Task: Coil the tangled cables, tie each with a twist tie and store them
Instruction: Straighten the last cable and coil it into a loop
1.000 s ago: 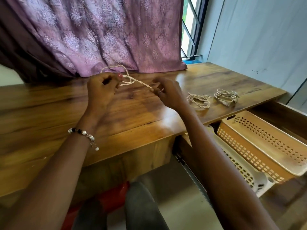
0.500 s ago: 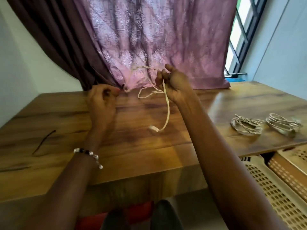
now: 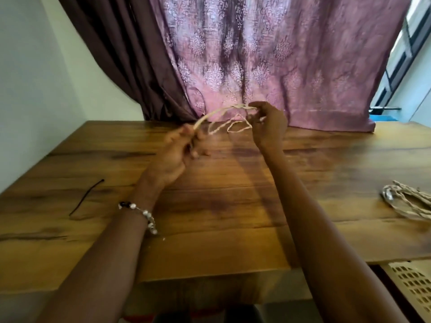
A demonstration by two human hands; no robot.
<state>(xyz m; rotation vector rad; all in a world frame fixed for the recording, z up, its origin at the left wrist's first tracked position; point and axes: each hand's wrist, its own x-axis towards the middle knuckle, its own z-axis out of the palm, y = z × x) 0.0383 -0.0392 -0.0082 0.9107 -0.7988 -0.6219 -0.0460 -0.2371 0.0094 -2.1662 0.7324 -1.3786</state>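
no readable text, labels, brands or numbers show anywhere in the head view.

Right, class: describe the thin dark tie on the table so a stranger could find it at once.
Start at the wooden table and go to its left side, left of the left hand. There lies the twist tie, alone and flat. Unlike the pale cable, it is black and short.

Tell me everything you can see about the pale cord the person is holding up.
The pale cord is thin, cream-coloured and looks twisted or braided. It hangs in loose loops above the wooden table, in front of the pink curtain, touching neither as far as can be seen. The left hand grips one end, the right hand pinches the gathered loops. It is not yet tied.
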